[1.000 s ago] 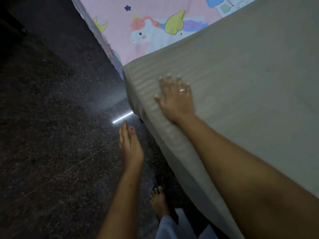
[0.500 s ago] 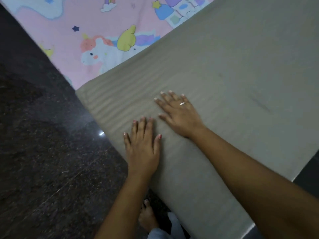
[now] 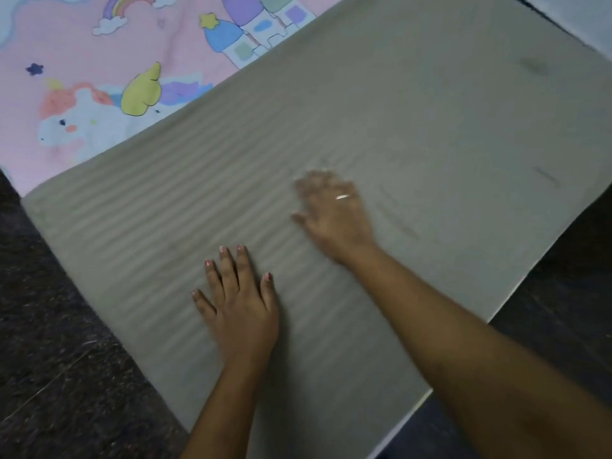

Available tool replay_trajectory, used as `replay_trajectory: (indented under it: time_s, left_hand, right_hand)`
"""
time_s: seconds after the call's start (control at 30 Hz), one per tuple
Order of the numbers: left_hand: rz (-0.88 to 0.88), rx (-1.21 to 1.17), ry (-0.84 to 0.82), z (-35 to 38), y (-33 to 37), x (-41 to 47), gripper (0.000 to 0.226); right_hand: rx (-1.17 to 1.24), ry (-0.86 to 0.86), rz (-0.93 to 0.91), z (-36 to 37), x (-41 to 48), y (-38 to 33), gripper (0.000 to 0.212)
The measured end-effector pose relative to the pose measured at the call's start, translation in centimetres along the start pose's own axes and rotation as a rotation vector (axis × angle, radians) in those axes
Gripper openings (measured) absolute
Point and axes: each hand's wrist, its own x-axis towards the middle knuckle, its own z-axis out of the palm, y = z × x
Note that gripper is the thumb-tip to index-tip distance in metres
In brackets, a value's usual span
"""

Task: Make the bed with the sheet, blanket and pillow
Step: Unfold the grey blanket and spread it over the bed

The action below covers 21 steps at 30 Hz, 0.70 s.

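You are pressing your left hand flat, fingers spread, on the near part of the grey striped blanket. Just beyond it on the blanket, your right hand is lying open and blurred, fingers extended. Dark speckled floor is showing either side of the blanket. The pink unicorn sheet is showing past the blanket's far-left edge.

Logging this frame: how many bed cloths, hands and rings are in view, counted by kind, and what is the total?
Bed cloths: 2, a grey striped cloth lying over a pink unicorn sheet
Hands: 2, the left hand and the blurred right hand, both on the grey cloth with fingers spread
Rings: 1, a ring on the right hand
Total: 5
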Motion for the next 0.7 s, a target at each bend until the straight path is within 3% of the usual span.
replay_trajectory:
  time_s: [0.07,0.13,0.33,0.5,0.63,0.7]
  left_hand:
    - [-0.049,-0.017,-0.002,1.1,2.4,-0.4,0.072]
    - [-0.102,0.001,0.018,1.9,4.0,-0.6,0.070]
    - [-0.142,0.027,0.087,2.8,4.5,-0.7,0.067]
    - [-0.148,0.036,0.108,2.7,4.7,-0.8,0.065]
    - [-0.175,0.014,0.067,3.1,7.3,-1.8,0.072]
    - [-0.129,-0.007,0.007,3.3,10.4,-3.1,0.077]
  right_hand:
    - [-0.049,-0.077,-0.208,0.5,0.0,-2.4,0.063]
    - [-0.045,-0.072,-0.208,0.5,0.7,-0.6,0.059]
    - [-0.100,0.017,0.106,-2.3,-0.7,15.9,0.067]
    - [-0.179,0.005,0.407,-5.3,-3.1,28.1,0.060]
    - [-0.188,0.044,0.610,-7.1,-3.9,29.5,0.061]
    - [-0.180,0.105,0.495,-7.2,-4.5,25.3,0.060]
